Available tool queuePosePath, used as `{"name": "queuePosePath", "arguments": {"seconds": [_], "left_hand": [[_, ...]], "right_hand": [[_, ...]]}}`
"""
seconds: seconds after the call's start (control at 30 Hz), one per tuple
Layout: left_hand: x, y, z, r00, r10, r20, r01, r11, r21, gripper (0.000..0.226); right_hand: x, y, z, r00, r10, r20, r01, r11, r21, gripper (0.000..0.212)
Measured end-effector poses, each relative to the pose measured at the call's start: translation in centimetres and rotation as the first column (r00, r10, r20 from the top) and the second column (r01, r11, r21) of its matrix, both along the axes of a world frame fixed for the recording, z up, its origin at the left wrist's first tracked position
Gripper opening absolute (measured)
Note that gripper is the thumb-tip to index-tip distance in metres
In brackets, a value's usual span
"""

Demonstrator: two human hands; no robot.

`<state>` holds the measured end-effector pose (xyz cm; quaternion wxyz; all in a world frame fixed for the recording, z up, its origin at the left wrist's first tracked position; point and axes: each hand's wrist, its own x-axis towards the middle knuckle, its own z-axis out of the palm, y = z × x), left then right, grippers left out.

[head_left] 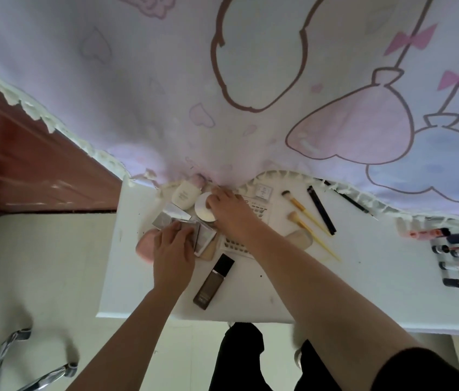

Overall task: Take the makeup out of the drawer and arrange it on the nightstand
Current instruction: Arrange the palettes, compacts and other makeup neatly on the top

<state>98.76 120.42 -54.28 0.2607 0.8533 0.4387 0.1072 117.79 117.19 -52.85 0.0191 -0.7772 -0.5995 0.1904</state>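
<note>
Right hand (231,213) pinches a round white compact (203,210), apparently positioning it on the white nightstand (250,292). Left hand (173,249) rests on a silver case (179,217) alongside, probably steadying it; whether it grasps is indiscernible.

Two yellow-handled brushes (304,209) and two dark pencils (321,210) are lying at the nightstand's (363,263) two o'clock; one foundation bottle (212,280) at seven; one round compact (203,212) and one cream tube (184,196) at eleven.
</note>
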Motion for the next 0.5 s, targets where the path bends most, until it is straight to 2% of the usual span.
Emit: {"name": "queuePosePath", "arguments": {"seconds": [0.1, 0.17, 0.23, 0.3, 0.37, 0.43, 0.5], "left_hand": [[0.3, 0.5, 0.8, 0.999, -0.032, 0.003, 0.032, 0.999, -0.013, 0.03], [0.7, 0.8, 1.7, 1.0, -0.023, -0.016, 0.022, 0.999, -0.036, 0.03], [1.2, 0.8, 2.5, 0.998, 0.014, -0.054, -0.016, 0.999, -0.037, 0.026], [2.3, 0.3, 3.6, 0.998, 0.006, -0.069, -0.009, 0.999, -0.049, 0.032], [4.2, -0.9, 5.1, 0.995, -0.088, -0.037, 0.082, 0.985, -0.15, 0.05], [6.7, -2.6, 6.8, 0.973, -0.228, 0.035, 0.23, 0.943, -0.242, 0.064], [9.2, -4.7, 8.6, 0.932, -0.353, 0.088, 0.363, 0.891, -0.272, 0.079]], "right_hand": [[0.3, -0.4, 0.1, 0.998, -0.045, -0.041, 0.046, 0.998, 0.034, 0.053], [0.8, -1.5, 0.7, 0.97, -0.181, -0.165, 0.195, 0.978, 0.071, 0.053], [1.4, -3.5, 1.9, 0.875, -0.328, -0.357, 0.376, 0.924, 0.074, 0.057], [2.2, -6.3, 3.5, 0.675, -0.465, -0.573, 0.532, 0.845, -0.058, 0.076], [2.9, -9.9, 4.9, 0.396, -0.555, -0.731, 0.624, 0.747, -0.229, 0.095], [3.7, -13.6, 5.9, 0.165, -0.566, -0.808, 0.665, 0.669, -0.332, 0.097], [4.7, -17.1, 7.3, 0.003, -0.519, -0.855, 0.686, 0.624, -0.376, 0.087]]}}
